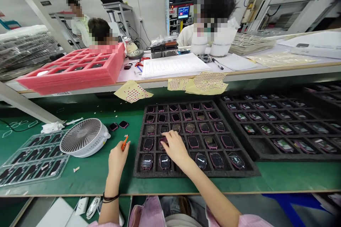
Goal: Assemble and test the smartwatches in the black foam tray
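My left hand (pixel 118 156) is closed around a slim orange tool (pixel 124 143), whose exact kind I cannot make out; a small pale piece shows by its tip. My right hand (pixel 176 148) reaches over a dark foam tray (pixel 197 174) of smartwatches. Its thumb and forefinger are apart, at a purple-rimmed smartwatch (pixel 162 143) in the second column, which the hand partly covers. In the front row, some watch screens are lit with white lettering, such as this smartwatch (pixel 164 161). Two small dark watch-like pieces (pixel 118 125) lie on the green mat beyond my left hand.
A round white fan (pixel 84 137) and a clear plastic tray (pixel 60 165) of dark parts stand at left. Another foam tray (pixel 262 154) of watches adjoins at right. The raised shelf bears a pink foam tray (pixel 106 74) and papers (pixel 173 65). Several co-workers sit or stand beyond.
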Demonstrator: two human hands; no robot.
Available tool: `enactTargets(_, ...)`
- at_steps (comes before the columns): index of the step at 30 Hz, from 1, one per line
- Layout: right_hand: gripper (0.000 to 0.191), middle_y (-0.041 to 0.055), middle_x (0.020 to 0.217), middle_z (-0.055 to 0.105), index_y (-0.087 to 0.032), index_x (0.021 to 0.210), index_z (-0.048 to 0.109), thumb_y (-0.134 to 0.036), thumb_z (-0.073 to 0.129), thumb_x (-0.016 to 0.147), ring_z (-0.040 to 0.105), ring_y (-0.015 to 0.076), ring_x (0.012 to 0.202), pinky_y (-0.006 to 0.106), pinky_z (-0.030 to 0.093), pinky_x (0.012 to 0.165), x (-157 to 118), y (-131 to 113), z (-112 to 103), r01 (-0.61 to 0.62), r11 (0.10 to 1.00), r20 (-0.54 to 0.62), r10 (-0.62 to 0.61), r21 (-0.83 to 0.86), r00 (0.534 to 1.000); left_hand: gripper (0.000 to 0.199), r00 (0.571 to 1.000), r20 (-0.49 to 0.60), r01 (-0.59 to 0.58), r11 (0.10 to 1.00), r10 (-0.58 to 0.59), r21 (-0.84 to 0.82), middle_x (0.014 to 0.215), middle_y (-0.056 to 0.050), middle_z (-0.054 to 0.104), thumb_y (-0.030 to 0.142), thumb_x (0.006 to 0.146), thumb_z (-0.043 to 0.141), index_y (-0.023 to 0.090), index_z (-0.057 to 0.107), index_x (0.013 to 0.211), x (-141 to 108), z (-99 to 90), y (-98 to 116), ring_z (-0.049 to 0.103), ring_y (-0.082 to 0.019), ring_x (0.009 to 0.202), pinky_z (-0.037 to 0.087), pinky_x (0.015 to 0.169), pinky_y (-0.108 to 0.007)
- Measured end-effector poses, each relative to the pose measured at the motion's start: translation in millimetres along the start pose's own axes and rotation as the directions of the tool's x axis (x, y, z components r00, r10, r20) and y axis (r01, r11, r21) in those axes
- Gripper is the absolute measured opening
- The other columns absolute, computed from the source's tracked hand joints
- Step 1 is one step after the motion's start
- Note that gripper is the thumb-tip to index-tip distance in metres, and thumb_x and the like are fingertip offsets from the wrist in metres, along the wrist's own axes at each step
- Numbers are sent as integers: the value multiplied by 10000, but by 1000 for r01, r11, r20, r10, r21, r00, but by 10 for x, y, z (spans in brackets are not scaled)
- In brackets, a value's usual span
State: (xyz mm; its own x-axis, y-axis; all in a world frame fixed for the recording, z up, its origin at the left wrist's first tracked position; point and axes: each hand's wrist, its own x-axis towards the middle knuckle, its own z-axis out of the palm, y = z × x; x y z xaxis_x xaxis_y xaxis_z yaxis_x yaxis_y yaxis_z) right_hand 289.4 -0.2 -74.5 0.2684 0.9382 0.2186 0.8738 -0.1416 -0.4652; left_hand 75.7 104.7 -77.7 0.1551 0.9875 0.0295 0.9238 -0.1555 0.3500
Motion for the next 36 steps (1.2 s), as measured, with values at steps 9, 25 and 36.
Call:
enactTargets(9, 289, 178, 899, 588, -84, 867, 628, -361, 548, 874, 536, 308, 890, 389, 458, 705, -141, 519, -246, -209, 898, -74, 196, -387, 978, 419, 999, -53, -13, 987, 5, -159, 711, -74, 667, 532, 857, 397, 186, 551, 1036, -46, -108, 233, 641, -278, 679, 385, 571, -273)
enactTargets(25, 215, 158, 921, 587, -130, 879, 596, -322, 654, 802, 540, 297, 907, 398, 495, 712, -63, 399, -91, -114, 968, -53, 104, -222, 993, 361, 900, 106, -308, 788, 423, -532, 637, 20, 551, 527, 884, 341, 217, 492, 992, -356, 32, 1014, 506, -164, 553, 355, 552, -248)
enactTargets(36, 185, -13, 695, 600, -203, 827, 579, -357, 662, 769, 542, 144, 613, 254, 394, 565, -126, 430, -262, -166, 659, -27, 272, 733, 962, 350, 799, 269, -125, 587, 538, -800, 557, 70, 326, 487, 888, 396, 175, 547, 936, -444, 105, 1157, 308, -88, 492, 236, 473, -199)
